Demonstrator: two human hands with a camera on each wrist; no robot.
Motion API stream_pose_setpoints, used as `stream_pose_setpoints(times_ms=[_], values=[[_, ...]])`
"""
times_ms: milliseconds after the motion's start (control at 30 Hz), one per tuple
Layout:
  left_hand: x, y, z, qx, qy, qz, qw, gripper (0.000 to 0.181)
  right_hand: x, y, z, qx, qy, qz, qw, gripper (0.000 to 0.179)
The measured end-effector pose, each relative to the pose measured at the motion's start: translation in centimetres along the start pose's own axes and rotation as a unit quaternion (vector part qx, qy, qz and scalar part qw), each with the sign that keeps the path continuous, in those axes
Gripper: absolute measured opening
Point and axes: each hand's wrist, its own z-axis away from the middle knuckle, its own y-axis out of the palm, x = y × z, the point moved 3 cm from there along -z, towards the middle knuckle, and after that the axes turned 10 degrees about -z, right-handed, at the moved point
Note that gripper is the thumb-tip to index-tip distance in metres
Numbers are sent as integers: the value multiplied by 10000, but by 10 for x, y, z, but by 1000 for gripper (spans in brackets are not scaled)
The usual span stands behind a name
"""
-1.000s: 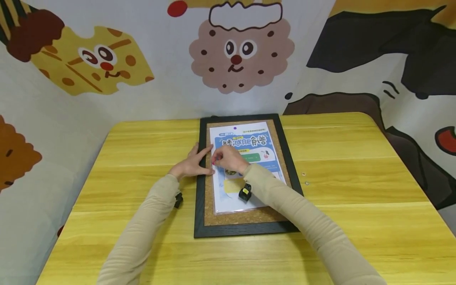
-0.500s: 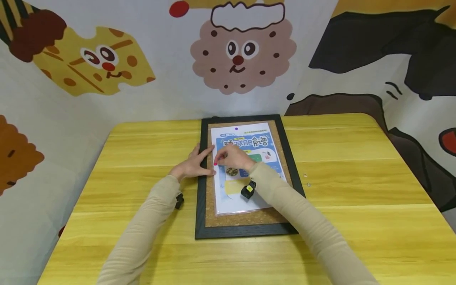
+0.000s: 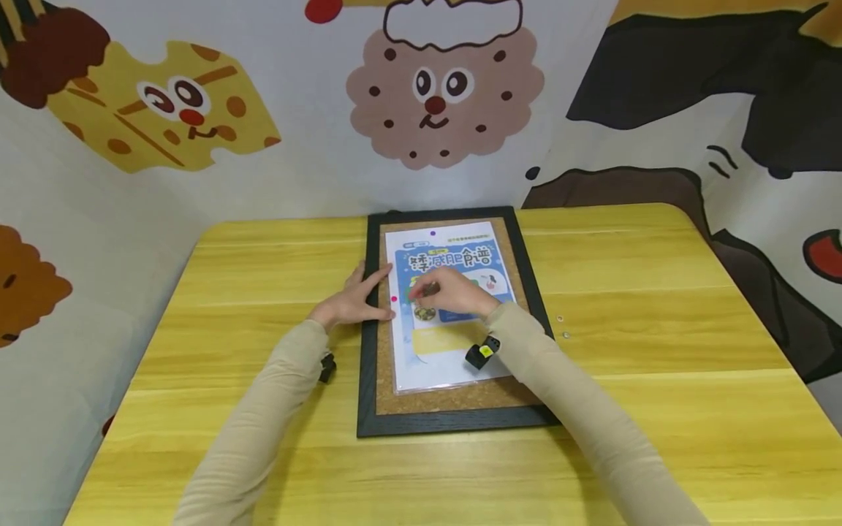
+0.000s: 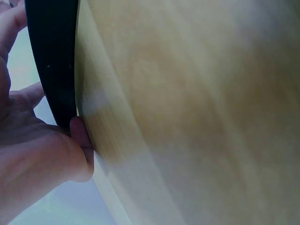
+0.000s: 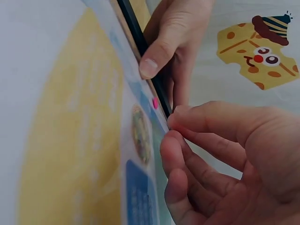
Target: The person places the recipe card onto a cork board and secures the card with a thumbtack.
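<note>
A printed sheet (image 3: pixel 454 358) with Chinese lettering lies on a cork board (image 3: pixel 421 404) in a black frame (image 3: pixel 460 421). At its top edge sits a purple pushpin (image 3: pixel 433 234), and a pink pushpin (image 3: pixel 394 299) is in its left edge. My left hand (image 3: pixel 351 301) rests across the frame's left side, index finger and thumb spread on the sheet's margin above and below the pink pushpin. Over the sheet, right of that pushpin, is my right hand (image 3: pixel 454 292). Its fingers (image 5: pixel 211 119) are loosely bent with thumb and index close together; nothing shows between them.
Two small round objects (image 3: pixel 563 327), too small to identify, lie on the wooden table (image 3: pixel 658 314) right of the frame. A cloth (image 3: pixel 316 161) printed with cartoon foods hangs behind the table. Each wrist wears a small black camera (image 3: pixel 483 352).
My right hand has let go of the pink pushpin and moved right, so the pushpin now shows uncovered in the sheet's edge. The left hand stays in place.
</note>
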Motion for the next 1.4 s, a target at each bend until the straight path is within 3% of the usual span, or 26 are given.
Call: stream_pose_setpoints(times_ms=[233,600,1033,1400], values=[[0,0,-1,-46,-18,-23,10000,98,-7,0,17,162,-125,-106,9997,15],[-2,1,1,-64,20,111,9999,98,-16,-1,47,68,-396,-101,9991,15],[-4,2,2,-66,64,33,10000,98,-22,-7,87,60,-529,234,9983,14],[-2,3,-1,-58,13,-49,10000,97,-33,-20,122,-34,-520,815,9953,16]])
